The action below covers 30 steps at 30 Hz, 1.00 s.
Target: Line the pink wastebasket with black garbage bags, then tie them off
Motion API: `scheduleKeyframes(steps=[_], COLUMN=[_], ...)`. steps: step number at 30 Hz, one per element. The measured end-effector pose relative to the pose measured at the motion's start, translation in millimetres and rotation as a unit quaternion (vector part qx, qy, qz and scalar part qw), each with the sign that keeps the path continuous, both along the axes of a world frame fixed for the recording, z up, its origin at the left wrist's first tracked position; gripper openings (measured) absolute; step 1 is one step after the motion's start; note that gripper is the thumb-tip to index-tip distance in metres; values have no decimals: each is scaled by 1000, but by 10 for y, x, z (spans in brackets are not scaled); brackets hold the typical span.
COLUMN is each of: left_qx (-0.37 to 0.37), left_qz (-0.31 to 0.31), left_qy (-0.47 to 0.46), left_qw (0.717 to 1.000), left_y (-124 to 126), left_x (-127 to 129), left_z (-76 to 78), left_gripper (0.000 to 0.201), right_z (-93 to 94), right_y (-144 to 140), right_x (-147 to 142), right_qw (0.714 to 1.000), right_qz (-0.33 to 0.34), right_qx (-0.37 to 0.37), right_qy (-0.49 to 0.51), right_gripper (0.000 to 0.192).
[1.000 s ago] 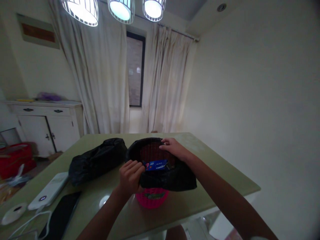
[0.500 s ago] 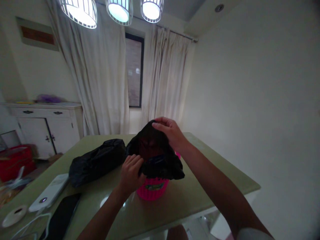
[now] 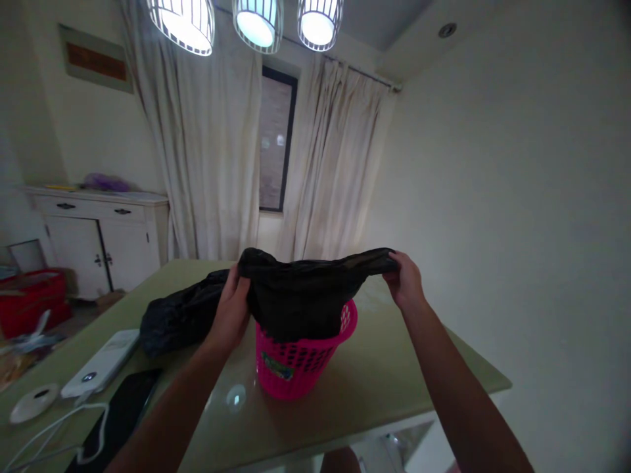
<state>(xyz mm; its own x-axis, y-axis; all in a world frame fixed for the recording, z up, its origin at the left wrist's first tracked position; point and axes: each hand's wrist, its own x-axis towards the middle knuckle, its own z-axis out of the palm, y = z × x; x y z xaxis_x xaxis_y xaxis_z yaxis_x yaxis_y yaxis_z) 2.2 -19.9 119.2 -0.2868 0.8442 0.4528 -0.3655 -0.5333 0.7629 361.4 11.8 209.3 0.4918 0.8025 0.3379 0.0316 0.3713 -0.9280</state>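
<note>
Hands left [image 3: 231, 309] and right [image 3: 407, 281] grip black liner [image 3: 300, 295] above pink basket [image 3: 300, 358]; second bag [image 3: 180, 315] beside.

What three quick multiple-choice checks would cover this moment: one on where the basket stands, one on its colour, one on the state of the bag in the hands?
1. Where does the basket stand? A on the table, B on the floor, C on the cabinet.
2. What colour is the basket? A white, B pink, C green.
3. How is the bag held? A crumpled in one hand, B lying flat on the table, C stretched between both hands.

Answers: 1 A, the basket rests on the table. 2 B, its perforated wall is bright pink. 3 C, the left hand and right hand each grip an end of the bag above the basket.
</note>
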Motion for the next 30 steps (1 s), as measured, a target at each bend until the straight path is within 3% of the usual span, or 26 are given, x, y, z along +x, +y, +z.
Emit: scheduleKeyframes(steps=[2, 6, 8, 10, 12, 15, 17, 18, 19, 22, 24, 25, 27, 30], left_qx=[-24, -6, 24, 45, 48, 32, 35, 46, 61, 84, 54, 32, -9, -69], left_qz=[-35, -5, 11, 21, 11, -85, -160, -172, -161, -77, -86, -110, -153, -175], left_qy=[-75, -151, -136, -98, -65, -30, -10, -6, -2, 65, 152, 185, 194, 66], left_qw=[996, 989, 990, 994, 997, 995, 986, 984, 985, 991, 983, 976, 969, 980], left_y=[47, 112, 100, 61, 15, -37, -45, -38, -23, 60, 128, 161, 213, 257], left_x=[-67, -240, -264, -199, -61, 140, 171, 146, 102, -47, -61, -33, 67, 184], left_z=[177, 510, 656, 785, 896, 998, 997, 972, 931, 737, 599, 544, 478, 482], left_gripper=[38, 53, 57, 55, 48, 38, 38, 40, 41, 56, 75, 78, 64, 47], right_z=[-138, -234, -176, -82, 0, 39, 19, 5, -10, -41, -63, -77, -107, -129], right_y=[43, 100, 57, -34, -133, -171, -78, -6, 71, 244, 261, 242, 180, 125], right_x=[82, 226, 169, -51, -421, -1062, -1380, -1482, -1546, -1614, -1649, -1673, -1696, -1510], right_qw=[998, 988, 979, 961, 929, 841, 771, 753, 752, 804, 816, 808, 775, 743], right_qz=[-31, -89, -136, -155, -87, 148, 278, 302, 303, 209, 172, 181, 238, 320], right_qx=[-41, -80, -39, 67, 183, 186, 130, 104, 80, 39, 31, 34, 56, 66], right_qy=[-22, -93, -148, -217, -310, -486, -559, -576, -581, -556, -550, -560, -582, -584], right_gripper=[36, 37, 46, 54, 62, 65, 43, 27, 17, 22, 20, 17, 14, 29])
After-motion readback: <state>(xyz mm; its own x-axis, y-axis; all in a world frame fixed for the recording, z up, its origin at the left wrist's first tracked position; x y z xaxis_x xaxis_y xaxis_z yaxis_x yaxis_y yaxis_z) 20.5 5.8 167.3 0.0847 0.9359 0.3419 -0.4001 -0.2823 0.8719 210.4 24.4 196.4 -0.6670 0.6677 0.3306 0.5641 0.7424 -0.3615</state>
